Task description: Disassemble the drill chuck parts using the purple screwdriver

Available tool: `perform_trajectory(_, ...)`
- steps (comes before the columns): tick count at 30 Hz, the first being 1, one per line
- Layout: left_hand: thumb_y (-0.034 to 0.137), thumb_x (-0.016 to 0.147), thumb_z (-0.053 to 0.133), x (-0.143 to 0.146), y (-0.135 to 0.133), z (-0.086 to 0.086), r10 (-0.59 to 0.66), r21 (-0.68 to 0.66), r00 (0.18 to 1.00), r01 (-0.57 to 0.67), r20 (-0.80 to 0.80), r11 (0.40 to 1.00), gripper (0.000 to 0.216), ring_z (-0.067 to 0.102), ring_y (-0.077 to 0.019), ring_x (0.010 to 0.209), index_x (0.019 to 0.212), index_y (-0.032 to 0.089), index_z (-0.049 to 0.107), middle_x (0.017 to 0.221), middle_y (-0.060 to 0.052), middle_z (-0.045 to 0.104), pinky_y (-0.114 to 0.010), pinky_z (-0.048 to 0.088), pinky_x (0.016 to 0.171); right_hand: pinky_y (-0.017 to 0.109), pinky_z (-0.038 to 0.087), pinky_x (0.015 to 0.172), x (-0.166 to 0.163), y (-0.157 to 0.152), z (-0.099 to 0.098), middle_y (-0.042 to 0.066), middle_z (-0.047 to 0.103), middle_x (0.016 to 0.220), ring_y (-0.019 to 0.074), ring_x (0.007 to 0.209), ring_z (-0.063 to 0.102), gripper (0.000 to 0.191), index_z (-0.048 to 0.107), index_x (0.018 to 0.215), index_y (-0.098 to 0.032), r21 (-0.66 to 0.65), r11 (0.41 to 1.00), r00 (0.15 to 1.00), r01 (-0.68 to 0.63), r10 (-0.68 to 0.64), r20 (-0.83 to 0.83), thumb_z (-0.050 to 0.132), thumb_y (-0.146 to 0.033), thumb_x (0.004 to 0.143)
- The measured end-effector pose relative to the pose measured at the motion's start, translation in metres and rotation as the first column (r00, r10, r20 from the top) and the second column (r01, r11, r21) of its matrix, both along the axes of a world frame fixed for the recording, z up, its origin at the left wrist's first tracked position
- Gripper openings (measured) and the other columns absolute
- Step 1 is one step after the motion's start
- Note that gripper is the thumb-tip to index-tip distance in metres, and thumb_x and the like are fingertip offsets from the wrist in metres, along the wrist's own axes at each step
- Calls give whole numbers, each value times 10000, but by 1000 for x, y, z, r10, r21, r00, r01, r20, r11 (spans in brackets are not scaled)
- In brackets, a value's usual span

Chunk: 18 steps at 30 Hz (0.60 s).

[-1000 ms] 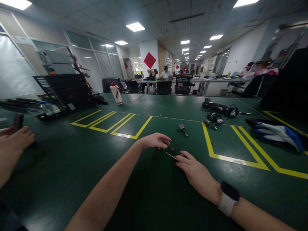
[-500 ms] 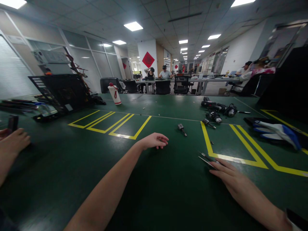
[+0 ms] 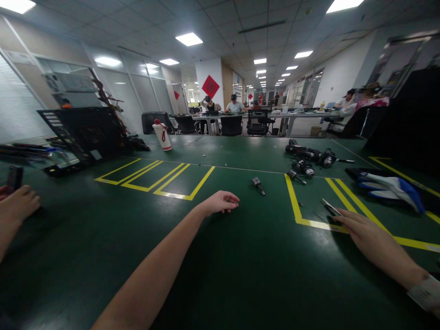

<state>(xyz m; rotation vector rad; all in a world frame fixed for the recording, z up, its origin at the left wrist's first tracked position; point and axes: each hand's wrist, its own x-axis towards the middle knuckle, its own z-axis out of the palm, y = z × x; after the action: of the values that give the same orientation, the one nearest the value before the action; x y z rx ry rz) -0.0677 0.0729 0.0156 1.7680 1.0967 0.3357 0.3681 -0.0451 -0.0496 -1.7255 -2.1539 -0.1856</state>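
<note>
Over the right-hand outline of yellow tape (image 3: 291,197), in the head view, the right hand (image 3: 369,233) is gripping a slim metal tool (image 3: 332,208) between thumb and fingers; its bare end is pointing forward and left, the fingers sitting well back, presumably to leave that end free and in sight; whether the tool is touching the green table (image 3: 223,266) I cannot tell. The left hand (image 3: 222,201) is hanging near the middle, fingers loosely curled and released, nothing showing in them; it is probably idling there to stay out of the right hand's way. Between the hands a cylindrical metal part (image 3: 257,185) is lying on its side, shank toward the wearer; a small dark piece (image 3: 300,204) is resting just inside the left tape strip; a second shanked part (image 3: 296,177) is lying near that strip's far end, beside a cluster of dark tools (image 3: 311,156), perhaps grouped to keep the near surface workable; a blue-and-white glove (image 3: 392,188) is lying farther right; at the left edge another person's hand (image 3: 22,204) is holding a dark object (image 3: 14,178) upright.
</note>
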Motion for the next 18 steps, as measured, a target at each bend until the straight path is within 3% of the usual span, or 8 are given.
perform_trajectory(9,248,791,579,11,-6,0,121,63,990,-116,-78,991,280,538,-74,589,1051,146,599,980,-60,649,-171,371,468,581,459,922,1,2,1,134,596,1267,400,1188,503,449,609,1173,-159,157,987,999,37,-41,21,373,-365,852)
perform_trajectory(14,239,830,533,18,-4,-4,183,106,974,-170,-136,980,240,522,-63,531,1043,149,598,927,-51,656,-162,369,437,544,418,989,-12,-9,13,164,556,1305,337,1285,410,450,537,1248,-116,268,961,998,65,-65,-6,328,-322,907)
perform_trajectory(18,298,872,471,31,7,-1,256,161,944,-225,-210,961,327,557,-96,515,1155,151,538,899,-73,652,-195,411,449,530,409,1000,-35,-13,13,147,554,1314,311,1271,435,429,528,1259,-140,249,968,998,-37,48,-35,370,-316,900)
